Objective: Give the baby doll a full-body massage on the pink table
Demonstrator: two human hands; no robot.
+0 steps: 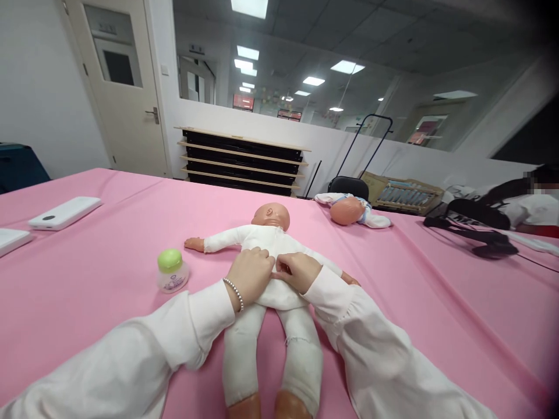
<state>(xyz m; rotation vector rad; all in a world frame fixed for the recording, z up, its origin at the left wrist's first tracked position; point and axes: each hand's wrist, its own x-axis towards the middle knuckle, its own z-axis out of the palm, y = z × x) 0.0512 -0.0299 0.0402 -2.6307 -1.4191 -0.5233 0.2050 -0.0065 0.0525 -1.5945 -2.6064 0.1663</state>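
Observation:
A baby doll [282, 297] with a white cloth body lies on its back, its brown head [273, 215] turned to the left and its arms spread. My left hand [251, 273], with a beaded bracelet [234, 294] at the wrist, rests closed on the doll's belly. Close beside it, my right hand [301, 270] is also closed on the belly, with its thumb toward the left hand. Whether the curled fingers of either hand pinch anything is hidden. To the left of the doll stands a small white jar [173, 279] with a green lid [170, 261].
Pink cloth [122, 250] covers the table. A white device [65, 213] lies at the left edge. At the back right is a second doll [347, 210] in clothes, with a black strap-like object [471, 227] farther right. A person [539, 209] in white is at the right edge.

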